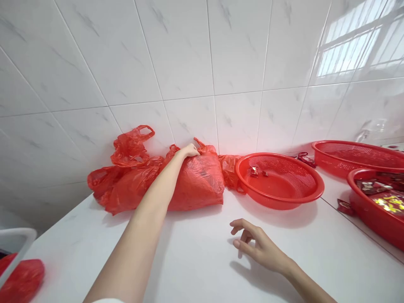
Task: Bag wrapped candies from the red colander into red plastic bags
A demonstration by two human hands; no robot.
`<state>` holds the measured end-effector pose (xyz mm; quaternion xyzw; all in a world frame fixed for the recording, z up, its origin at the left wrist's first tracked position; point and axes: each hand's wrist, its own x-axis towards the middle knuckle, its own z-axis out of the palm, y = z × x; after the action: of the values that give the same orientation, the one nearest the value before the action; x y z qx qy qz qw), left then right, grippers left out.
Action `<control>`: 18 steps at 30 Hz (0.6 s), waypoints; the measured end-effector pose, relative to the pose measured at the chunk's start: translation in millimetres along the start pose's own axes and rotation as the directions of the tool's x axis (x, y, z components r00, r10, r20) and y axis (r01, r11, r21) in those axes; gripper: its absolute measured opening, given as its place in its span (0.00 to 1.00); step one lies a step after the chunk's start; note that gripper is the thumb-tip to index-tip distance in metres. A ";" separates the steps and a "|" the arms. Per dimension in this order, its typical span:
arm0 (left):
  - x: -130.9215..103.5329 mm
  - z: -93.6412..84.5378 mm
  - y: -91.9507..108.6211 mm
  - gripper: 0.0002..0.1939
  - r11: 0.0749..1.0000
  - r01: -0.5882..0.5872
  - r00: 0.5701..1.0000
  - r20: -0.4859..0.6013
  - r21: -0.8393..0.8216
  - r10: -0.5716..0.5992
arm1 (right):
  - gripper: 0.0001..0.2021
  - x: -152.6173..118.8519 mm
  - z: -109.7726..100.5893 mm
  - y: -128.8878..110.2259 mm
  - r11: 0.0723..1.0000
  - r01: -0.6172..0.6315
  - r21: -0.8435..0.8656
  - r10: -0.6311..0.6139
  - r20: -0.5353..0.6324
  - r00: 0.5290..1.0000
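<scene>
Stretched forward, my left hand [190,150] is closed at the gathered top of a full red plastic bag [202,181], its fingertips partly hidden in the folds. The bag rests on the white countertop [202,256] against the tiled wall. Beside it on the left lie another red plastic bag [129,187] and a crumpled one [132,145] on top. My right hand [257,248] hovers above the counter, fingers loosely bent and apart, holding nothing. Behind it stands a red plastic colander [279,195] with a couple of small wrapped packets [254,171] inside.
At the right are a second red colander [334,162] and a red basin [372,214] of dark red packets. A loose packet [345,207] lies by the basin. Far left, a red bag [23,277] sits behind a white curved bar [23,233]. A tiled wall [186,59] closes off the back.
</scene>
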<state>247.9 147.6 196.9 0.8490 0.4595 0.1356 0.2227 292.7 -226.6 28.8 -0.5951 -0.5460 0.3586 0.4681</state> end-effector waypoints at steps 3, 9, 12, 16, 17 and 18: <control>-3.1 -2.2 -3.0 0.08 0.993 -0.048 0.977 -0.212 -0.104 0.025 | 0.16 0.0 1.9 -0.3 1.000 -0.015 -0.023 0.016 0.013 1.000; -11.6 -17.7 7.1 0.02 0.901 -0.263 0.829 -0.558 -0.344 0.029 | 0.15 0.6 5.1 2.8 0.997 -0.025 -0.076 0.026 0.015 1.000; -16.3 -33.6 16.3 0.06 0.804 -0.368 0.774 -0.633 -0.468 -0.014 | 0.15 1.2 6.0 5.4 0.995 -0.041 -0.092 0.043 0.022 0.999; -42.9 -49.7 20.3 0.10 0.376 -0.525 0.816 -0.577 -0.763 -0.032 | 0.16 1.9 6.6 6.1 0.997 -0.039 -0.062 0.040 0.022 0.999; -56.3 -48.2 18.0 0.13 0.284 -0.518 0.845 -0.534 -0.807 0.022 | 0.17 2.0 6.3 5.6 0.999 -0.031 -0.025 0.032 0.021 0.999; -72.8 -43.4 14.4 0.16 0.242 -0.492 0.870 -0.484 -0.836 0.096 | 0.19 2.2 5.7 4.7 0.999 -0.023 0.029 0.023 0.018 1.000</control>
<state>200.0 90.5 239.8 0.5881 0.1499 0.5593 0.5647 289.2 -223.3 22.7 -0.5913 -0.5379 0.3773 0.4677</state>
